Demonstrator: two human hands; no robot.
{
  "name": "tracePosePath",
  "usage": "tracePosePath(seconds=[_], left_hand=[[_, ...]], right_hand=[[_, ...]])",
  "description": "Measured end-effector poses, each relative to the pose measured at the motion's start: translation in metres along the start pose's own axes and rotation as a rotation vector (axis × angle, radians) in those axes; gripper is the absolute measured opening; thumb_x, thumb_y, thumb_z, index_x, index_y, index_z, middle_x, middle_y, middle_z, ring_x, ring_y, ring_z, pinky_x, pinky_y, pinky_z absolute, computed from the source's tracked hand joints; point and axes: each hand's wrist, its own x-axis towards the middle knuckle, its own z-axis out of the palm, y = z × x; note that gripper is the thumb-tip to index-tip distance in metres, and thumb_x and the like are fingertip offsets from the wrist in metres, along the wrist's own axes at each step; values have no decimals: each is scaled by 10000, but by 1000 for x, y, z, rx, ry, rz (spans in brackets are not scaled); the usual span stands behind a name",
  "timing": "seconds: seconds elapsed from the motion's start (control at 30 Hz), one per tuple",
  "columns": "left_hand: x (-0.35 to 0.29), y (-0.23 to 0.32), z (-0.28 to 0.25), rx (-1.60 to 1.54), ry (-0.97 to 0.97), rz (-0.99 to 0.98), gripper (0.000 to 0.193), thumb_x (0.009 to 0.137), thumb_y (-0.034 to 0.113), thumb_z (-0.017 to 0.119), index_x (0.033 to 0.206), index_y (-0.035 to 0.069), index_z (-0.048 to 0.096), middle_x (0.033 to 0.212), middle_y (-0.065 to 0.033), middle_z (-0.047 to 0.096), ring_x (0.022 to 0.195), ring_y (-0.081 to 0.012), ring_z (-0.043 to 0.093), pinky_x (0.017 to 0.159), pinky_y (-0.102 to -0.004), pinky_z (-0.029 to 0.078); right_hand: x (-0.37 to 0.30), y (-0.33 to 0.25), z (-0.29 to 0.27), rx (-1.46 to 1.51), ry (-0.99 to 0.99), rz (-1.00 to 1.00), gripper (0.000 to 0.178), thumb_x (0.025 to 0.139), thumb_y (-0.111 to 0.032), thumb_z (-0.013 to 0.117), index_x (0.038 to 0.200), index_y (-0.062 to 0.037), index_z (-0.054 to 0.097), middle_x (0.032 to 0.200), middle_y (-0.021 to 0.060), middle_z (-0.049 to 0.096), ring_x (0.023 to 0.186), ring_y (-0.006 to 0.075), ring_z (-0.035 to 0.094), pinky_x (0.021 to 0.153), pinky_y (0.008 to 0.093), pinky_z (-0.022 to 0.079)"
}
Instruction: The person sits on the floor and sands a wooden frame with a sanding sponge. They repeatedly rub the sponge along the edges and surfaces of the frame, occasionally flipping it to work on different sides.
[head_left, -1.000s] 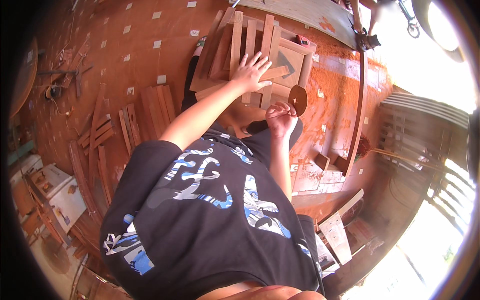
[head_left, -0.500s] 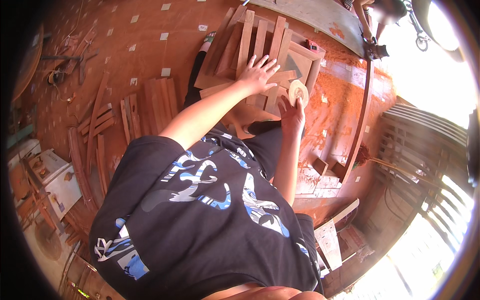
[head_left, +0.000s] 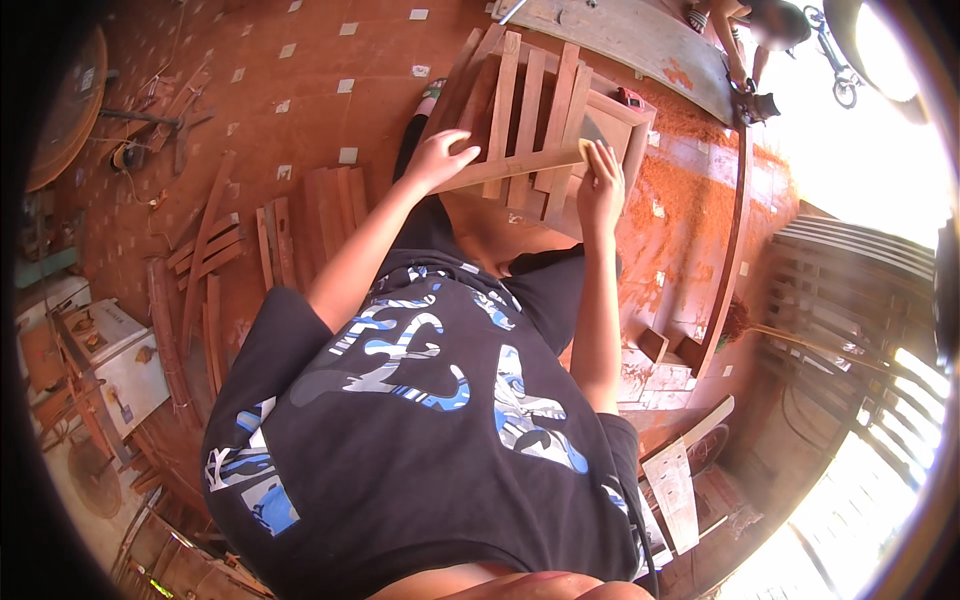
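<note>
A wooden strip (head_left: 520, 167) lies crosswise over several upright-pointing wooden slats (head_left: 528, 110) on a box-like wooden piece (head_left: 612, 105) in front of me. My left hand (head_left: 440, 163) is beside the strip's left end, thumb and fingers apart with nothing between them. At the strip's right end, my right hand (head_left: 602, 187) is closed on a round tan disc (head_left: 585, 149). Only a small edge of the disc shows, against the strip; fingers hide the rest.
A red and black tool (head_left: 630, 98) sits on the wooden piece's far right corner. More wooden boards (head_left: 333, 205) lie on the tiled floor to the left. Orange sawdust (head_left: 680, 190) covers the floor at right. Another person (head_left: 745, 50) crouches at far right by a long board (head_left: 630, 45).
My left hand has lifted off the slats and moved left to the strip's end. My right hand has turned the disc edge-on and brought it up to the strip's right end.
</note>
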Motion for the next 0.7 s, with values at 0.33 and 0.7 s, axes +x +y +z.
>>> tracePosePath(seconds=[0.33,0.7], left_hand=[[-38,-27,-10,-296,-291,-334,739,881,747,675,841,13,750,709,-70,692,688,-148,681,667,-295,528],[-35,-16,-9,-107,-163,-413,719,840,757,711,685,55,686,564,-42,615,448,-105,559,445,-262,437]], right_hand=[[-64,-75,56,-108,-240,-193,466,864,-39,644,1321,-122,680,1462,70,623,1434,313,508,1214,534,339],[-24,-25,49,-350,-255,-96,536,863,-43,582,1391,-119,635,1502,77,588,1432,338,503,1215,552,337]])
